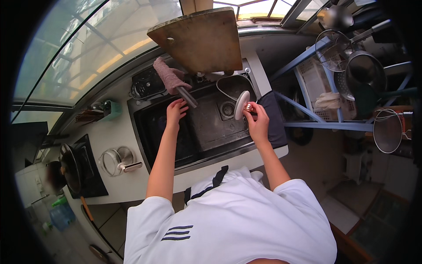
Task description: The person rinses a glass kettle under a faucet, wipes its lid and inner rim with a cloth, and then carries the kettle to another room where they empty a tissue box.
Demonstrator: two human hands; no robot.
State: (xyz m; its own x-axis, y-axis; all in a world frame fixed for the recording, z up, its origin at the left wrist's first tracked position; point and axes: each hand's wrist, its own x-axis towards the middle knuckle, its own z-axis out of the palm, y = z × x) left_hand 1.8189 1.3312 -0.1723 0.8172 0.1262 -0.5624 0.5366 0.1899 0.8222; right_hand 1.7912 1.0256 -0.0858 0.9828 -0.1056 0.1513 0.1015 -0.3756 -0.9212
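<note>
My right hand (258, 123) grips the small knob of a white round disc (241, 105), like a lid, held tilted on edge over the dark sink (206, 132). My left hand (175, 115) is over the sink's left part with fingers loosely bent and apart, holding nothing. It is just below the metal faucet (188, 96), which has a pink cloth (168, 75) wrapped over its upper part; whether my fingertips touch anything there I cannot tell. The sink's drain (227, 110) shows between my hands, left of the disc.
A large cutting board (195, 37) stands behind the sink. On the left counter are a glass container (110, 162), a black pan (71, 168) and a green utensil holder (112, 110). A blue rack (329, 124) with hanging pots and strainers (365, 75) stands at right.
</note>
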